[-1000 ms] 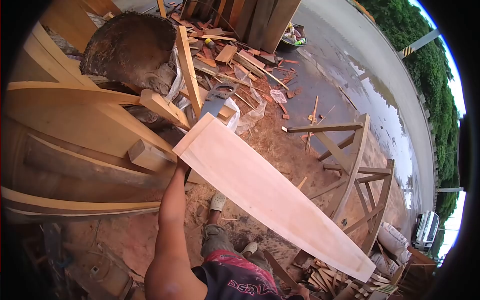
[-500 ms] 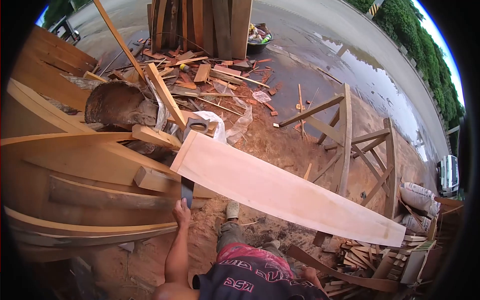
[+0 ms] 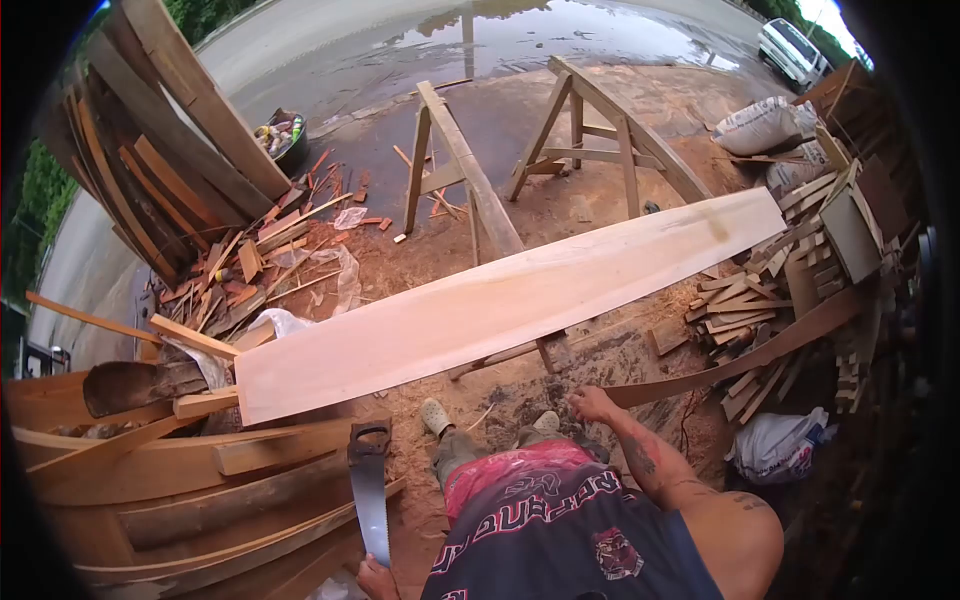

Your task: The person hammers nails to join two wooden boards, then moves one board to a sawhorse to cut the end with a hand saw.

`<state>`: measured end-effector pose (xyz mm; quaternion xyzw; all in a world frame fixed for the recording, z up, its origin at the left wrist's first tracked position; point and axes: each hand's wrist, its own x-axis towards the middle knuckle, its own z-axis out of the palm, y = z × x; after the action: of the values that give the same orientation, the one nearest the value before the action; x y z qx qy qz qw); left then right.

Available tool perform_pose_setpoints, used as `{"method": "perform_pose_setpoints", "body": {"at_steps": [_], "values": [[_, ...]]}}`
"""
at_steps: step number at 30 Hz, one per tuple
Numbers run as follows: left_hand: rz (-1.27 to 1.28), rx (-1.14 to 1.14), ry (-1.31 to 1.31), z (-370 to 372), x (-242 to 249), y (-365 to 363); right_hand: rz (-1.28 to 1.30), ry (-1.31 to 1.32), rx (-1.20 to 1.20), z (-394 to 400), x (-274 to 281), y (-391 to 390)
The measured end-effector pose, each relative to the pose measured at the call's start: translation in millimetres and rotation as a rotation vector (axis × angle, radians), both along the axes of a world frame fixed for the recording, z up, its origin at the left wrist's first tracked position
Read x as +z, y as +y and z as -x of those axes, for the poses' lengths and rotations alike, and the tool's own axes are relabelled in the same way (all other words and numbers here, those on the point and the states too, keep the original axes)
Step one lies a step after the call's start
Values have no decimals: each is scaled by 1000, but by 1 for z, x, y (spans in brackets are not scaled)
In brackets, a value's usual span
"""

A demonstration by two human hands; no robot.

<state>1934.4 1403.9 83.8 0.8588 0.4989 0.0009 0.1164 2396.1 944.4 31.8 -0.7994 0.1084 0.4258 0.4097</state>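
Observation:
My left hand [image 3: 377, 578], low in the picture, is closed on the tip end of a handsaw [image 3: 371, 495]. The saw's dark handle points away from me, and its blade is clear of the board. A long, pale, tapering wooden board [image 3: 500, 300] lies across in front of me, its wide end at the left. My right hand [image 3: 592, 403] is below the board's near edge, fingers loosely bent and apart. Beside that hand is the end of a thin, curved brown wood strip [image 3: 745, 352]; no grip on it shows.
Wooden trestles [image 3: 465, 165] stand beyond the board. Curved planks [image 3: 240, 490] are stacked at left, more planks [image 3: 185, 140] lean behind. Offcuts [image 3: 740, 310] and sacks [image 3: 755, 128] are piled at right. Wood scraps [image 3: 255, 265] litter the ground. A white vehicle [image 3: 792, 52] is on the road.
The view has turned right. The saw, earlier partly hidden by the board's left end, is now clear of it and nearer me. My right hand has come forward from beside my body.

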Motion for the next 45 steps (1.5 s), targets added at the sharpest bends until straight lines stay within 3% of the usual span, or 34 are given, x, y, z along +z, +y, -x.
{"method": "perform_pose_setpoints", "body": {"at_steps": [1, 4, 7, 9, 10, 13, 16, 20, 24, 27, 31, 33, 35, 36, 38, 39, 41, 42, 43, 45], "values": [[-27, -119, 108, 8, -3, 12, -29, -7, -33, 7, -2, -13], [656, -148, 772, -74, 53, 11, -67, 9, -103, 21, -4, -55], [36, -828, 271, -171, 88, -46, 49, -227, -170, 35, -15, -104], [-113, -1141, 304, -245, 101, -73, 34, -238, -416, 42, 3, -136], [-133, -1292, 292, -286, 110, -90, 83, -264, -413, 44, -25, -162], [-144, -1641, 349, -370, 107, -132, 82, -233, -547, 53, -2, -217], [-183, -1795, 364, -447, 109, -189, -92, -277, -633, 66, -18, -266], [-245, -1993, 271, -537, 137, -279, -95, -290, -524, 76, 9, -290], [-208, -2074, 122, -614, 173, -348, -118, -404, -642, 60, 9, -319], [-83, -2208, -95, -666, 194, -391, -363, -458, -970, 30, 50, -372], [39, -2319, -497, -743, 216, -450, -594, -584, -1013, -13, 157, -449], [50, -2304, -607, -791, 221, -485, -749, -494, -997, -26, 182, -495], [44, -2262, -689, -830, 236, -518, -784, -577, -1048, -49, 217, -510], [60, -2249, -849, -848, 249, -540, -778, -688, -1009, -56, 226, -522], [104, -2054, -1049, -883, 267, -559, -717, -823, -1035, -62, 258, -535], [199, -1914, -1296, -905, 267, -581, -748, -948, -1029, -67, 272, -548], [-185, -1532, -1644, -943, 281, -619, -785, -1009, -1071, -41, 281, -588], [-73, -1281, -1751, -965, 271, -638, -827, -1058, -1078, -27, 282, -607], [270, -1039, -1680, -973, 261, -662, -869, -1107, -1083, -15, 283, -626], [712, -890, -1455, -1013, 203, -680, -821, -1201, -1022, -43, 306, -623]]}}
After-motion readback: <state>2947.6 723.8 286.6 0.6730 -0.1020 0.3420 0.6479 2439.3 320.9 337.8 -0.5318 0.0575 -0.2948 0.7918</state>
